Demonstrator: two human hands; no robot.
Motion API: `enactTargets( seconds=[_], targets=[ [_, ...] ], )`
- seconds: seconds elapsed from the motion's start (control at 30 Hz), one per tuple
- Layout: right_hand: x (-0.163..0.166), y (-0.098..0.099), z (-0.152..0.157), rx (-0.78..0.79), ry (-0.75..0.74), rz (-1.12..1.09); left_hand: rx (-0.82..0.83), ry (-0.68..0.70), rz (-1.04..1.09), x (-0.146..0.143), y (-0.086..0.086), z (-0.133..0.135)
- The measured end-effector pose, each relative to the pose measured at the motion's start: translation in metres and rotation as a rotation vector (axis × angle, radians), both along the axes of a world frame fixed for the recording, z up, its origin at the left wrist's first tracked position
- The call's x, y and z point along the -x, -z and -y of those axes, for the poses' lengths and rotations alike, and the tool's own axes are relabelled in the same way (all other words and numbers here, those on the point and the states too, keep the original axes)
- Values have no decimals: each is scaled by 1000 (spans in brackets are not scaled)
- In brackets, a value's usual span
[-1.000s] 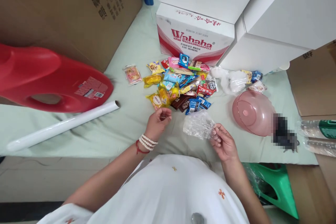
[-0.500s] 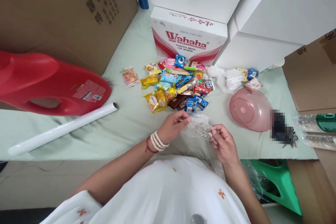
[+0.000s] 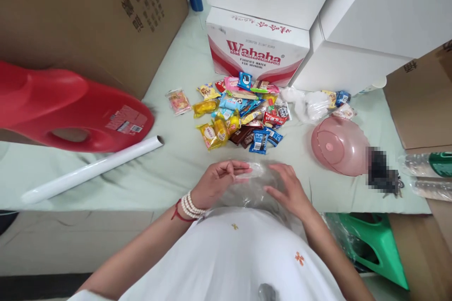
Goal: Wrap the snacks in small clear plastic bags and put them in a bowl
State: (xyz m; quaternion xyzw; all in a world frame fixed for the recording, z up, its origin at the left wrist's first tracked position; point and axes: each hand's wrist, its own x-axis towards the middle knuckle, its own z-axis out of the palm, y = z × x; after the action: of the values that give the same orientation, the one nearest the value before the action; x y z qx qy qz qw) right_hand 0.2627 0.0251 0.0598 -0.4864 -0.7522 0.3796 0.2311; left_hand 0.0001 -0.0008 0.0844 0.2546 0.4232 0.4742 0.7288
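Observation:
A clear plastic bag [image 3: 247,193] hangs at the table's front edge, close to my body. My left hand [image 3: 222,176] has its thumb and fingers closed on the bag's upper edge. At the bag's other side my right hand [image 3: 291,190] is open, thumb and fingers apart; whether a fingertip touches the film I cannot tell. Just beyond both hands lies a heap of small wrapped snacks [image 3: 243,113], with yellow, blue, red and brown wrappers. One flat pinkish packet [image 3: 179,102] sits apart from the heap on its left.
Right of the heap are a translucent pink bowl [image 3: 339,146], white plastic bags [image 3: 312,106] and blurred keys [image 3: 384,178]. A white tube [image 3: 95,169] and a red jug [image 3: 77,108] lie left. A Wahaha carton [image 3: 257,51] stands behind; a green stool [image 3: 384,249] is below right.
The bag has come down toward my body and spread wider. My left hand has shifted left and down; my right fingers have parted from their pinch on the bag.

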Motion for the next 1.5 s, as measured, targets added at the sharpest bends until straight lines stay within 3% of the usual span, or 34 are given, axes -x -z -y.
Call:
enactTargets(
  seconds=[0.1, 0.23, 0.33, 0.47, 0.6, 0.8, 0.9, 1.0, 1.07, 1.13, 1.23, 1.3, 1.4, 1.5],
  targets=[
    [26, 0, -15, 13, -67, -85, -77, 114, 25, 3, -7, 0],
    [30, -1, -22, 380, 66, -328, -222, 122, -107, 31, -9, 4],
    [23, 4, -21, 632, 285, -466, -230, 31, -176, 53, 4, 14],
    [21, 11, -13, 819, 488, -540, -121, 80, -401, 69, 32, 30],
    [25, 14, -4, 734, 568, -548, -141, 153, -605, 69, 37, 32],
    [32, 2, 6, 554, 399, -489, -366, 328, -1034, 21, 19, -1],
    [23, -5, 10, 471, 480, -483, -340, 425, -933, 0, 24, -13],
    [0, -4, 20, 511, 577, -453, -243, 321, -707, 0, 33, -16],
    [-19, -1, 27, 575, 493, -339, -203, 237, -688, 5, 39, -14],
    [-33, 1, 32, 533, 324, -152, -254, 180, -757, 9, 43, -11],
    [-37, -1, 27, 232, 108, 79, -458, 257, -810, 4, 41, -5],
    [-28, -6, 17, 87, 3, 108, -574, 356, -815, -3, 35, -3],
    [-15, -11, -2, 181, -73, -5, -630, 375, -879, -7, 25, -4],
    [-12, -9, -14, 335, 78, -181, -516, 260, -959, 0, 23, -4]
  ],
)
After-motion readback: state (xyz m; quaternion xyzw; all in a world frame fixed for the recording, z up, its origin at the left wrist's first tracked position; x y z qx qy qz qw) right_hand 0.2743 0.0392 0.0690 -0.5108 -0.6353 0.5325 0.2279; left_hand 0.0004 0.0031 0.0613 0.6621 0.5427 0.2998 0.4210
